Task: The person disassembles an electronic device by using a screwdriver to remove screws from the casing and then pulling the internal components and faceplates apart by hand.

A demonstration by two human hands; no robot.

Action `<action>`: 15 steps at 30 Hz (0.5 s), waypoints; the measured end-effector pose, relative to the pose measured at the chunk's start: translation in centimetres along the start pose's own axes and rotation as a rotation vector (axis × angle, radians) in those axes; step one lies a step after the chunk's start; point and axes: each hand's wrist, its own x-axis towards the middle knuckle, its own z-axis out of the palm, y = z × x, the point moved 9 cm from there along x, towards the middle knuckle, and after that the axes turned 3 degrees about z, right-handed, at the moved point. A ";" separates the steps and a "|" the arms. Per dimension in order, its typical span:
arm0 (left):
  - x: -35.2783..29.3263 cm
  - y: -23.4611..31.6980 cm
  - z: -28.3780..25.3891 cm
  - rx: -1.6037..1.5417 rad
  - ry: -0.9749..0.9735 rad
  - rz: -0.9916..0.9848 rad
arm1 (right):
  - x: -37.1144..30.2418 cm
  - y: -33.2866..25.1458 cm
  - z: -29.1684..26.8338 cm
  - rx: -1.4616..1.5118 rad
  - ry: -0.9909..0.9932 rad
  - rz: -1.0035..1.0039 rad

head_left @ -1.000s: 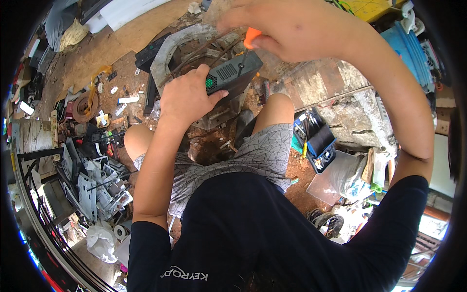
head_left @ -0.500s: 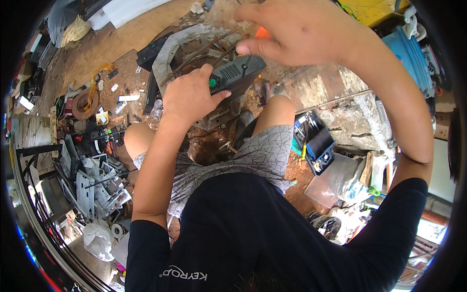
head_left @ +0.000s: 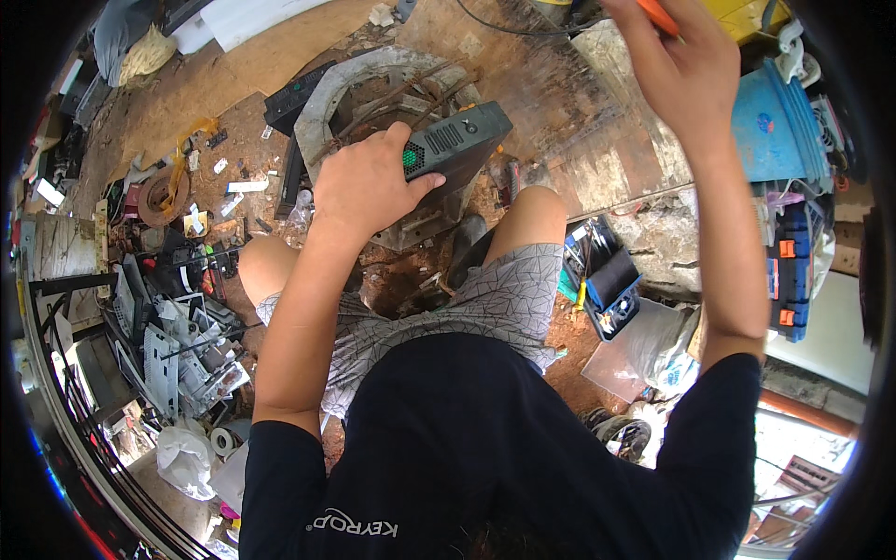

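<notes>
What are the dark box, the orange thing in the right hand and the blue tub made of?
Dark box: probably painted metal, matte, with neat slots, crisp edges; plastic is possible.
Orange thing: likely smooth plastic, from its bright, even colour; only part shows.
Blue tub: probably plastic, slightly shiny, with moulded-looking ridges.

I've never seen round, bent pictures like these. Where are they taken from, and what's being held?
There's no robot: you're looking down from a camera worn on the head of someone working bare-handed. Its wide fisheye lens bends straight edges. The left hand grips a dark vented metal case. The right hand, raised apart from it, holds an orange handle. An open tool case lies on the brown floor at right; grey metal parts lie heaped at left.
</notes>
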 end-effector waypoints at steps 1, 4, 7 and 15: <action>0.1 0.1 0.1 -0.005 -0.012 -0.001 | -2.1 3.0 -0.6 0.101 0.045 0.143; 0.1 0.1 0.0 -0.007 -0.044 -0.030 | -12.8 6.5 1.5 0.259 0.197 0.419; 0.2 0.4 0.0 -0.026 -0.032 -0.024 | -21.9 5.7 7.9 0.336 -0.351 0.559; 2.9 -3.8 -1.0 -0.136 -0.055 -0.021 | -30.3 10.0 9.8 1.030 0.009 1.272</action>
